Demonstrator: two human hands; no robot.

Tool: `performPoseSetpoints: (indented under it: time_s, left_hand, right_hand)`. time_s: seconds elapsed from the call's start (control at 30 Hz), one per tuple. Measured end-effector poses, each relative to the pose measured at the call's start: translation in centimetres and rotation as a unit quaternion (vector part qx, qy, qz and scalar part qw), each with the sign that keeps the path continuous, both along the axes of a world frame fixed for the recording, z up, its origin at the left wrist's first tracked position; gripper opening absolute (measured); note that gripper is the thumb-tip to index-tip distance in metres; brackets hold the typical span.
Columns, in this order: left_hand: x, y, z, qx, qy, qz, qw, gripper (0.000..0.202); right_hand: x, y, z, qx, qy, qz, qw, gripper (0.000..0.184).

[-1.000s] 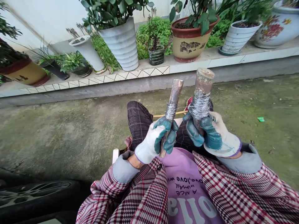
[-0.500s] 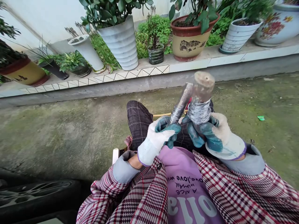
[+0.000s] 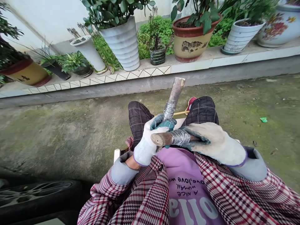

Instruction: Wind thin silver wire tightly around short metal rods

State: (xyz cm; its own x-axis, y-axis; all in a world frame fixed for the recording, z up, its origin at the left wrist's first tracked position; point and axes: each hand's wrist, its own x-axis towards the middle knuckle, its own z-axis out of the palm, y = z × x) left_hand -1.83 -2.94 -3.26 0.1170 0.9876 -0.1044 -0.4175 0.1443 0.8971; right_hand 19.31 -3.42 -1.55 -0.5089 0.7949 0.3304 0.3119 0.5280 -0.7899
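Both hands wear white work gloves with green-coated palms. My left hand point(image 3: 156, 134) is closed around the lower part of a short wooden stick wound with wire point(image 3: 175, 93); its bare end points up and away from me. My right hand point(image 3: 208, 140) grips a second wooden stick wound with wire point(image 3: 161, 138), held nearly level, its cut end pointing left across my left glove. Silvery wire is coiled in a thick band on each stick. The gripped ends are hidden in the gloves. I cannot tell whether the second stick touches the left glove.
A tiled ledge point(image 3: 187, 66) runs across the back with several potted plants, among them a tall white pot point(image 3: 123, 43) and a tan pot point(image 3: 191, 43). A car wheel point(image 3: 35, 193) is at lower left. A green scrap point(image 3: 263, 119) lies on the concrete.
The right hand's stick has swung from upright to nearly level, its end now pointing left. The left hand's stick has shifted slightly left and stands steeper.
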Motion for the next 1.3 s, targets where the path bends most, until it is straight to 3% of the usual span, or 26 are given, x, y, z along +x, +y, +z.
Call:
performPoseSetpoints:
  time_s: [0.13,0.27,0.37,0.47,0.53,0.63,0.8,0.93,1.13,1.3]
  left_hand:
    - [-0.6,-0.2,0.5,-0.012,-0.04,-0.057,0.997,0.029]
    - [-1.1,0.8,0.3,-0.064,-0.129,-0.164,0.976,0.043]
    - [-1.4,1.7,0.0,-0.079,-0.201,-0.188,0.958,0.048]
    - [-1.5,2.1,-0.5,-0.075,-0.219,-0.187,0.955,0.05]
    - [-1.3,2.0,-1.1,-0.068,-0.213,-0.196,0.955,0.043]
    - [-1.0,1.8,-2.1,-0.046,-0.193,-0.194,0.961,0.038]
    - [-1.5,2.7,-3.0,-0.054,-0.199,-0.133,0.969,0.043]
    - [-3.0,4.0,-3.0,-0.07,-0.249,-0.097,0.961,0.04]
    - [-4.8,5.7,-4.1,-0.094,-0.266,-0.051,0.958,0.031]
    - [-5.3,6.6,-4.7,-0.129,-0.231,-0.039,0.964,0.021]
  right_hand:
    - [0.3,-0.2,-0.3,-0.049,0.022,0.027,0.998,0.03]
    - [0.9,0.0,-1.7,-0.183,0.12,0.045,0.975,0.022]
    - [0.8,0.2,-2.7,-0.321,0.261,0.063,0.908,0.024]
    - [0.3,0.5,-2.9,-0.398,0.382,0.043,0.833,0.039]
    - [0.0,0.7,-2.7,-0.421,0.412,0.014,0.808,0.039]
    - [-0.4,0.9,-2.3,-0.44,0.421,-0.009,0.793,0.037]
    - [0.2,1.7,-2.0,-0.433,0.474,-0.013,0.767,0.032]
    - [2.9,3.2,-2.0,-0.377,0.512,-0.028,0.771,0.035]
    - [10.5,6.5,-3.5,-0.246,0.554,-0.158,0.78,0.03]
    - [16.2,6.5,-4.6,-0.205,0.578,-0.287,0.736,0.041]
